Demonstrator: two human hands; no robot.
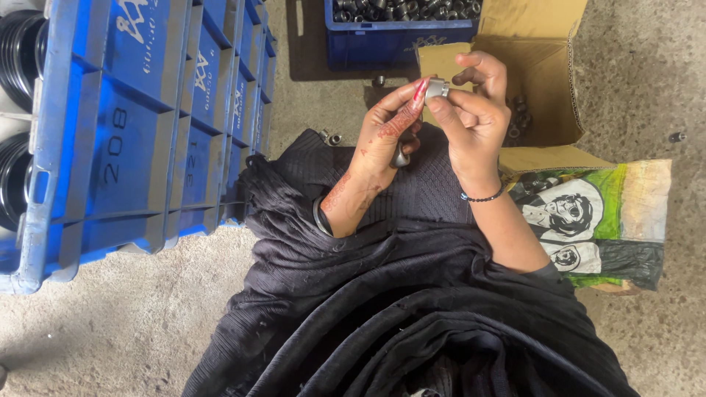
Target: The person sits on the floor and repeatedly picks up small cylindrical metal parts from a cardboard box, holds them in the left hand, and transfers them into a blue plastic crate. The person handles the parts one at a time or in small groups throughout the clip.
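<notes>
Both my hands are raised over my lap, above black cloth (412, 294). A small silver metal ring (437, 89) is pinched between the fingertips of my left hand (386, 136) and my right hand (474, 110). A second small metal part (400, 157) is tucked in the palm of my left hand. My right wrist wears a dark bead bracelet (482, 197). An open cardboard box (540, 70) with several small metal rings inside lies just beyond my right hand.
A row of blue plastic crates (147, 117) stands on edge at the left, with black rubber parts at their far left. A blue bin (401, 26) of metal rings sits at the top. A printed bag (603, 220) lies right. Loose rings (331, 137) dot the concrete floor.
</notes>
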